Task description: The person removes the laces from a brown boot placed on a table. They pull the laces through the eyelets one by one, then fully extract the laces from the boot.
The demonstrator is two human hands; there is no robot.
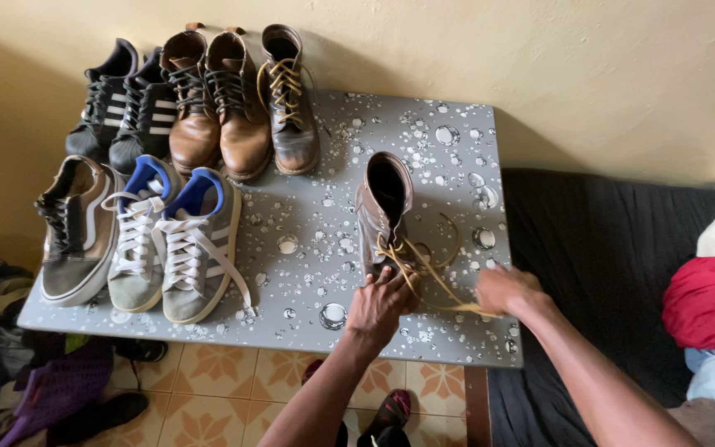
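A dark brown leather lace-up boot [382, 211] is standing upright near the right-hand middle of a grey table with a water-droplet print [308, 323], its toe pointing toward the person and its tan laces [428, 269] trailing loose. The left hand [381, 300] is pressing down on the toe, fingers closed over the leather, while the right hand [506, 290] is pinching a lace end and drawing it taut to the side. The step in hand appears to be lacing or tightening; the next move probably calls for steady tension and a firm hold on the toe. Well apart, seven other shoes are standing in two rows at the table's left: a matching brown boot [290, 99], a tan leather pair [215, 103], black striped trainers [122, 99], and grey sneakers [138, 236]. The boot's toe and eyelets are being hidden by the left hand; motion is blurring the right fingers.
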